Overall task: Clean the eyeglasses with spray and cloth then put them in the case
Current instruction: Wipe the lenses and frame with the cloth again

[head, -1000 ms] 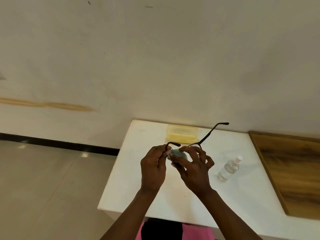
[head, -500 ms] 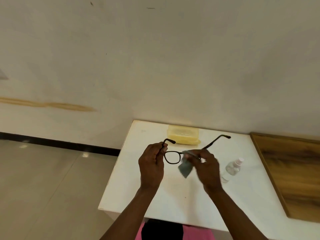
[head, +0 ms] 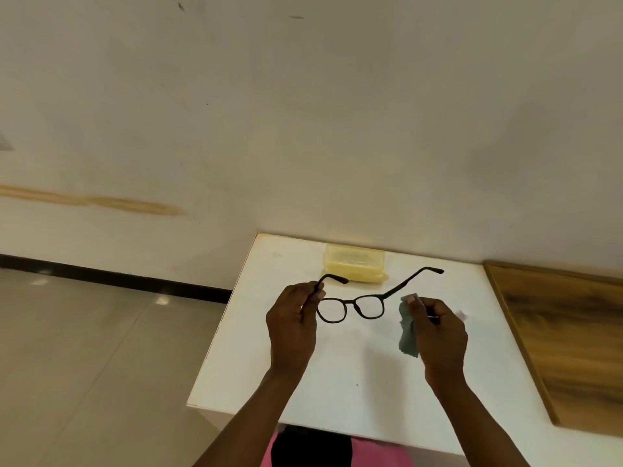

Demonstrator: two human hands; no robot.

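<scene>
**Glasses held up over the white counter**

Glasses (head: 350,306) with a thin black frame are up in the air above the white counter (head: 256,358), and both of their arms are folded out. The left hand (head: 292,326) pinches the frame at its left corner, where one arm meets the rim. The other arm of the glasses sticks out to the far right and no hand holds it.

The right hand (head: 438,335) is just beside the right lens but does not touch it. Its fingers are curled around a small gray-green cloth (head: 408,335), and the cloth hangs down from the thumb side of the hand.

A pale yellow case (head: 354,262) sits at the far edge of the counter, close to the wall (head: 303,112), behind the glasses. You cannot tell if its lid is up or down. A little bit of the clear spray bottle (head: 462,315) peeks out behind the right hand, nearer the right side of the counter. A brown wooden board (head: 566,332) lies along the right edge. To the left of the counter is a shiny tiled floor (head: 84,365).
</scene>
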